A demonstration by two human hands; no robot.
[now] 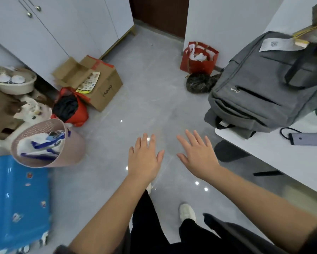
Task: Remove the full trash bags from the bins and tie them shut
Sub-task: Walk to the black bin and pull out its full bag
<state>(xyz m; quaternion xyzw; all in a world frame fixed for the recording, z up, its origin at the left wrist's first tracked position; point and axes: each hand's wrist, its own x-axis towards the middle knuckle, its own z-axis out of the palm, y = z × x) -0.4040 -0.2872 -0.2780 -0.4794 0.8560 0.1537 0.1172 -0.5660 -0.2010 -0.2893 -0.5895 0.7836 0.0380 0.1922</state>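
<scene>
On the white table (291, 162) at right: grey backpack (264, 85). Left, on the floor (145, 79): pink bin (75, 143), holding a white-and-blue bag (42, 145). Over the floor, centre: left hand (145, 160) and right hand (198, 156), fingers straight and spread, gripping nothing. Beside the red paper bag (198, 59): black bag (200, 83).

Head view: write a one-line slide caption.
Left hand and right hand spread open above the floor; the pink bin to their left holds a white-and-blue bag.

Pink bin (69, 143) at left holds a white-and-blue bag (42, 143); red bag (198, 59) upper centre; grey backpack (260, 85) right; blue patterned sheet (16, 198) lower left.
</scene>
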